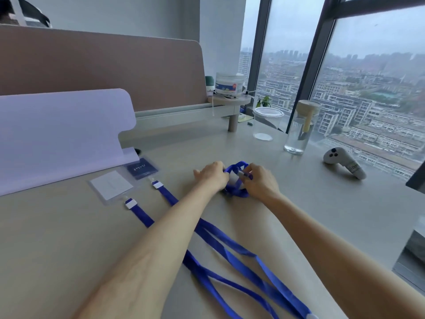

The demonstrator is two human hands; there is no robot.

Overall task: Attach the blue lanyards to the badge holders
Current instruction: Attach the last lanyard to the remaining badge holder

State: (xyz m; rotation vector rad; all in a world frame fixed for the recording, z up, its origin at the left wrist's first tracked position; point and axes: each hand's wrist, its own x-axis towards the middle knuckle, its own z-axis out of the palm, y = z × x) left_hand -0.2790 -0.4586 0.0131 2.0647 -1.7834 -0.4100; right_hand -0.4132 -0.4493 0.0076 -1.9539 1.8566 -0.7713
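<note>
Two badge holders lie on the desk at left: one with a white card (pixel 112 186) and one with a dark blue card (pixel 142 168). Each is clipped to a blue lanyard (pixel 232 254) that runs toward the near edge, under my left forearm. Mid-desk, a bunched blue lanyard (pixel 236 191) is held by both hands. My left hand (pixel 211 174) grips its left side. My right hand (pixel 261 180) pinches its white clip end. Whether a holder lies beneath the bundle is hidden.
A white folded sheet (pixel 62 134) stands at the left. Behind are a clear plastic cup (pixel 266 123), a glass bottle with a wooden lid (pixel 301 130) and a white controller (pixel 342 163). A small stand with a tub (pixel 230 85) sits by the window.
</note>
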